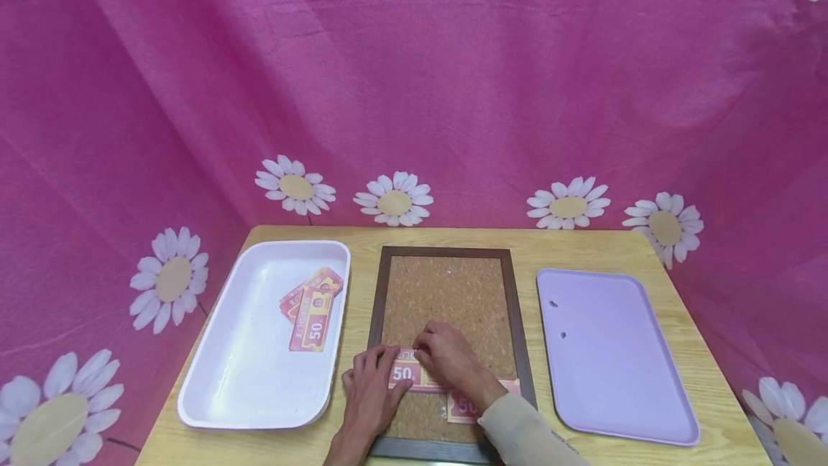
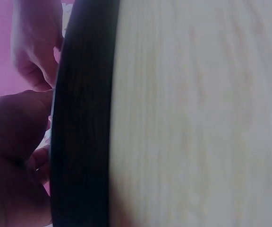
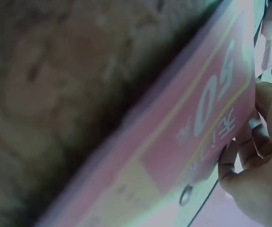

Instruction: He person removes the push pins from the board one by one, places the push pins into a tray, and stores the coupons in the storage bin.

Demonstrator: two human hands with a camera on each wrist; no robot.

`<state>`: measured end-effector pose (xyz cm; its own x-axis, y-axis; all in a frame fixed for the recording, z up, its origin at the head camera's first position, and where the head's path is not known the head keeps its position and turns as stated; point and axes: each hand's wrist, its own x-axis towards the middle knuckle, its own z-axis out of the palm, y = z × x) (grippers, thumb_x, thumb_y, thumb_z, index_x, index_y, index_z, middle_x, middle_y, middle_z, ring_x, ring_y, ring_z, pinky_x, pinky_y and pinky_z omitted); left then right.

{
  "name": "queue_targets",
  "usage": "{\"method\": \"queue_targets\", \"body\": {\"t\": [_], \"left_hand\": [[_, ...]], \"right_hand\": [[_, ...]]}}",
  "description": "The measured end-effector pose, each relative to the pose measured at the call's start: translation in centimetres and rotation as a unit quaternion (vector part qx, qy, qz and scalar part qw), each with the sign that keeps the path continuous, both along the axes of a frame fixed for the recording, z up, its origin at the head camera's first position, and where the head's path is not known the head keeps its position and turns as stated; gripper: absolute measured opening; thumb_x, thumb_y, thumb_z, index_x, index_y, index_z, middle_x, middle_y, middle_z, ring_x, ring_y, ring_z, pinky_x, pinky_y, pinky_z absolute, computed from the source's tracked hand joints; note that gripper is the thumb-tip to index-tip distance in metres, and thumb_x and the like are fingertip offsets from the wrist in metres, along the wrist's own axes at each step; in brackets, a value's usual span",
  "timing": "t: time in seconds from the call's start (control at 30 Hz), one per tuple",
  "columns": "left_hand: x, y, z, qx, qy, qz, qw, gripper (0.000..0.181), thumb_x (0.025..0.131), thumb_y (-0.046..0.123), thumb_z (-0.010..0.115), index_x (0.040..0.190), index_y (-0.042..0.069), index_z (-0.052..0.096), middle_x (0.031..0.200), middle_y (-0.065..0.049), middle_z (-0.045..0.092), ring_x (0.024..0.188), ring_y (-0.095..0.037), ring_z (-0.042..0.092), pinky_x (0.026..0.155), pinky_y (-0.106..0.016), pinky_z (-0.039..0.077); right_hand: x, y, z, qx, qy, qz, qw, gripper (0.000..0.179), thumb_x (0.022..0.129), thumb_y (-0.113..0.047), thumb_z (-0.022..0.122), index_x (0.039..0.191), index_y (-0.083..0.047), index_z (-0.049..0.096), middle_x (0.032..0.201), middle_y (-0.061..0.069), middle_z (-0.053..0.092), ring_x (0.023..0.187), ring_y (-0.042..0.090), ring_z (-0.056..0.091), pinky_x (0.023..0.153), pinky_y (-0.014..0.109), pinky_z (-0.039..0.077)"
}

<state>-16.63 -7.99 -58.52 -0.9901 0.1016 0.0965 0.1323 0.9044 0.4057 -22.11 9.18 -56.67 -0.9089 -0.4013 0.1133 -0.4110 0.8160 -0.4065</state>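
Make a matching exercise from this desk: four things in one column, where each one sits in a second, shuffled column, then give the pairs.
Things
1. white tray
2. lilac tray
3. cork board
4. left hand

Places
A. at the right of the table, with no coupons in it
B. in the middle of the table, between the two trays
C. at the left of the table, with red coupons inside
D. resting on a coupon at the board's lower left, beside the right hand

Pairs: 1-C, 2-A, 3-B, 4-D
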Motion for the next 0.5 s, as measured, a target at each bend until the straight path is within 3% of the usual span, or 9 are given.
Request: {"method": "queue_targets", "body": {"t": [0.5], "left_hand": [[0.02, -0.09, -0.15, 0.01, 0.003, 0.0, 0.9999, 0.057, 0.082, 0.046, 0.072, 0.133, 0.027, 0.054, 0.134, -0.002, 0.05, 0.12, -0.025, 0.042, 0.087, -0.048, 0.033]], "right_hand": [[-0.66, 1.06, -0.81, -0.126, -0.121, -0.021, 0.9845, 0.016, 0.084, -0.024, 0.074, 0.1, -0.022, 0.077, 0.088, -0.012, 0.052, 0.078, 0.005, 0.047, 0.066, 0.02, 0.04]]}}
